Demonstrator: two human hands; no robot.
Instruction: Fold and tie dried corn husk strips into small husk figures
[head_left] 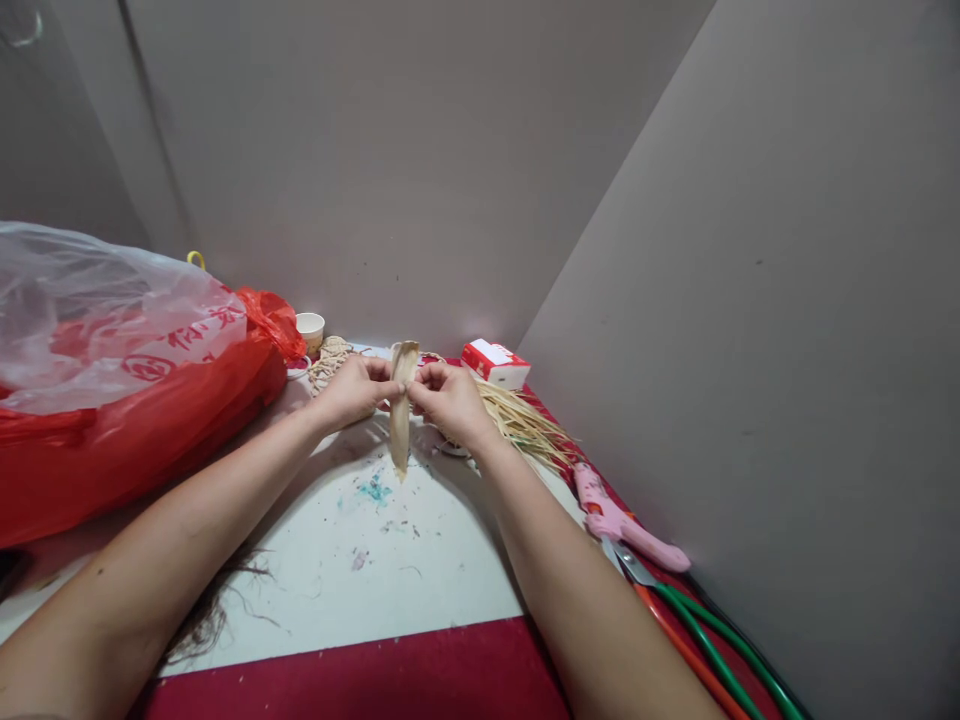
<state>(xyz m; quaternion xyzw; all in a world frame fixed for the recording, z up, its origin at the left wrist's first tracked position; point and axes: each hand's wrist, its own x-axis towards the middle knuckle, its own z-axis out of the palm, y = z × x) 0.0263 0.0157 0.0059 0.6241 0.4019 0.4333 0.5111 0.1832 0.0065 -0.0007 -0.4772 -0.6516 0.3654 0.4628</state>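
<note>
Here's my left hand (352,392), bare; my right hand (454,405), bare; bare arms (202,500) too, one small spot (100,571) dotting the left!

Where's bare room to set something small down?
Between the dark strands and right forearm, nearer than the dried strip, the white board holds only stains and scraps; the red surface along its near edge looks free too. Crowded: red bag left; cup, box, straw bundle far side; pink glue gun, scissors right.

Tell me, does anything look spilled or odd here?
Yes: a teal stain and scraps mark the white surface below the pale strip, and loose dark fibres lie at lower left. They stand out against the white.
</note>
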